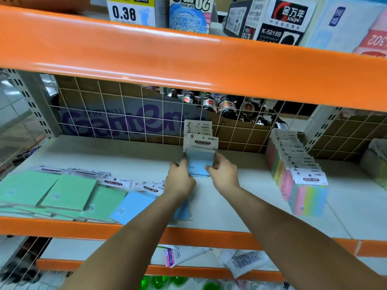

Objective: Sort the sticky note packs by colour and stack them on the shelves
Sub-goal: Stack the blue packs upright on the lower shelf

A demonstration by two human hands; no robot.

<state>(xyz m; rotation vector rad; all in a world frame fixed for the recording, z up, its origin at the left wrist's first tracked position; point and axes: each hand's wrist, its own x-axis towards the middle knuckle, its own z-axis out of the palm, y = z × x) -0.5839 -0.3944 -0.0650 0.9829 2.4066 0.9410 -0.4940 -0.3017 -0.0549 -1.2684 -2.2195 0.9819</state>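
Shelf front: loose green packs [69,192] and a blue pack [134,206] lie flat.
Hands: left hand [180,181] and right hand [224,172] pinch the upright blue packs [199,162] by their side edges, mid-shelf.
Handling: probably light, slippery in wrap; best squeezed together.
Behind: wire grid [125,114].

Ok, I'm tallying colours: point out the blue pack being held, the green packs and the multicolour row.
Blue pack [199,164], head view: blue pad face.
Green packs [69,192], head view: top pad's face.
Multicolour row [307,198], head view: front pack's striped face.
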